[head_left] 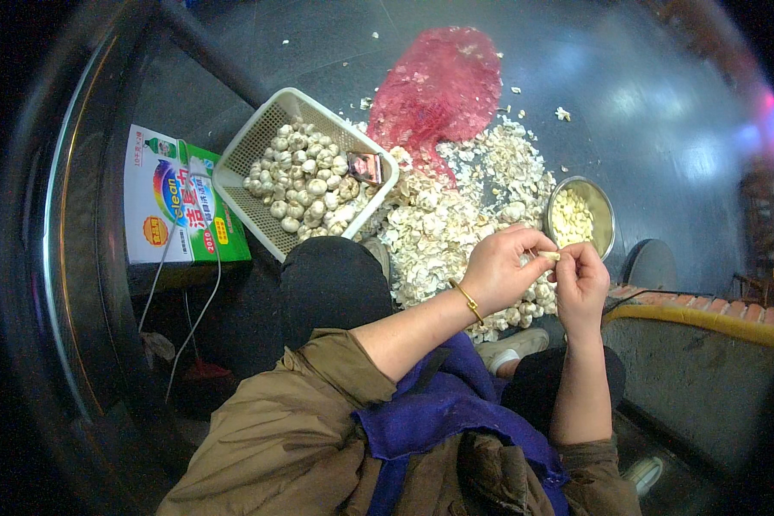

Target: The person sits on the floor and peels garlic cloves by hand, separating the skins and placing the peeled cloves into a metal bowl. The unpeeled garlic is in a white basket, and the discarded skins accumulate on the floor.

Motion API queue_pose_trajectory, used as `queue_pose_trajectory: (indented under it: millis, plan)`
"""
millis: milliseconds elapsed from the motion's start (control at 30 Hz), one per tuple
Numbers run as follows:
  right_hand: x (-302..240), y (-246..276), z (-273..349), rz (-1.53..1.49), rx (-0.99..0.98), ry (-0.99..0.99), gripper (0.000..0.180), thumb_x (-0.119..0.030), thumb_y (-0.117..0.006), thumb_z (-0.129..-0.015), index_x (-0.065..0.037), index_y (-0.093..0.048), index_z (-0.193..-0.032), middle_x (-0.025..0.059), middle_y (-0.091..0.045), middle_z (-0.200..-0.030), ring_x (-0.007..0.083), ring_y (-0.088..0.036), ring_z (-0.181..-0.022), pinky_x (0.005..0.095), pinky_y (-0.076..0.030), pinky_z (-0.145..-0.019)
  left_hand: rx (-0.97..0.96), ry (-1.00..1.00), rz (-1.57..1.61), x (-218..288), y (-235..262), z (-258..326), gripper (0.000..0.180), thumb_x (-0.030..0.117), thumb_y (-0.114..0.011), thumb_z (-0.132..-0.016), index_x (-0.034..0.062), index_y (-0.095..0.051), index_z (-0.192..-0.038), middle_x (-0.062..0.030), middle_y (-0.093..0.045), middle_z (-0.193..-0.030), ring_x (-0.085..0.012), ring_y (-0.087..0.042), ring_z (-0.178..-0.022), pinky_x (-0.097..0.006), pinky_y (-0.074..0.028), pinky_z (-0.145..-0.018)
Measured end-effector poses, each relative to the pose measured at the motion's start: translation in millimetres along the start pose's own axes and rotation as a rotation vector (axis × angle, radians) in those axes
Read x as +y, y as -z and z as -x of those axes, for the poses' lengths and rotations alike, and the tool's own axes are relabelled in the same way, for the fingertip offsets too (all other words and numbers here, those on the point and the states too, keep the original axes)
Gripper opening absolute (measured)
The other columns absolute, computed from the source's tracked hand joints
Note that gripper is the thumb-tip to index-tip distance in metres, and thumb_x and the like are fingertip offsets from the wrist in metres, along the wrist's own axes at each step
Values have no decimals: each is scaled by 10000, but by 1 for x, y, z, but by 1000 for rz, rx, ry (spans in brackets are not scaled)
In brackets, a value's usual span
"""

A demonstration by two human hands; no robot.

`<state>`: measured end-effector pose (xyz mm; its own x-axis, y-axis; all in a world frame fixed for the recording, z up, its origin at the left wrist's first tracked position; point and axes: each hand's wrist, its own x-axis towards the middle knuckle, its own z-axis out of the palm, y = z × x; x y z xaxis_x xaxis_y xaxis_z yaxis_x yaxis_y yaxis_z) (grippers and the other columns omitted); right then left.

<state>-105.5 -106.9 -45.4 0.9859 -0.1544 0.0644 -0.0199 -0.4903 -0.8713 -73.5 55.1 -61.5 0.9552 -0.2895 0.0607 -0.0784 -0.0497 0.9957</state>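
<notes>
My left hand (503, 271) pinches a pale garlic clove (549, 255) between thumb and forefinger. At the clove's other end, my right hand (581, 279) is closed, its thumb and finger pressed to it. Just beyond the hands is a round metal bowl (609, 225) with many peeled cloves (571, 215) in it. Beneath my hands, a heap of papery garlic skins (434, 245) spreads over the floor, with several whole garlic bulbs (537, 303) near my shoe. To the left, a white plastic basket (251, 138) holds more unpeeled garlic bulbs (305, 176).
A phone (365, 168) with a lit screen leans inside the basket's right side. Behind the skins lies a red mesh bag (443, 82). A green and white carton (172, 206) with a pale cable stands at the left. A low yellow-edged ledge (701, 320) runs along the right.
</notes>
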Motion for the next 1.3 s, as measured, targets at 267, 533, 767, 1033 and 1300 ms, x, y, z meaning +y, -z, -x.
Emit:
queue_pose_trajectory:
  millis: [267,533,767,1033,1300]
  plan:
    - [1,4,-4,-316,87,-93,148,-127,-517,-996,-61,-535,-865,12,-569,-704,62,-519,-568,175,-374,-490,31,195,588,-7,-3,-5,212,124,-703,-902,40,-660,-1092,13,-660,-909,-47,-573,-768,-224,-500,-672]
    - [-3,-5,-1,-329,153,-9,156,-22,-495,-975,-20,-508,-1130,70,-601,-951,52,-514,-627,186,-412,-537,-38,288,604,-7,-5,-3,204,136,-661,-935,59,-656,-1124,16,-646,-933,-31,-559,-771,-198,-475,-650]
    - [1,3,-2,-245,5,-17,75,-75,-527,-982,-16,-567,-1006,12,-568,-780,42,-478,-605,190,-380,-536,-17,232,531,-11,-6,-5,221,130,-668,-928,58,-650,-1136,14,-643,-921,-34,-559,-781,-196,-477,-669]
    - [-2,4,1,-194,-31,-125,112,-108,-616,-942,-11,-613,-887,-2,-600,-778,69,-551,-710,208,-432,-625,-163,251,623,-4,-4,-2,232,152,-660,-938,47,-647,-1144,7,-653,-923,-41,-572,-786,-200,-484,-661]
    - [-6,-6,4,-48,68,74,150,-25,-657,-856,6,-670,-1002,85,-681,-935,132,-628,-832,248,-483,-717,-119,403,707,-4,-2,-2,257,142,-590,-976,48,-641,-1210,12,-681,-998,-35,-587,-794,-186,-484,-665]
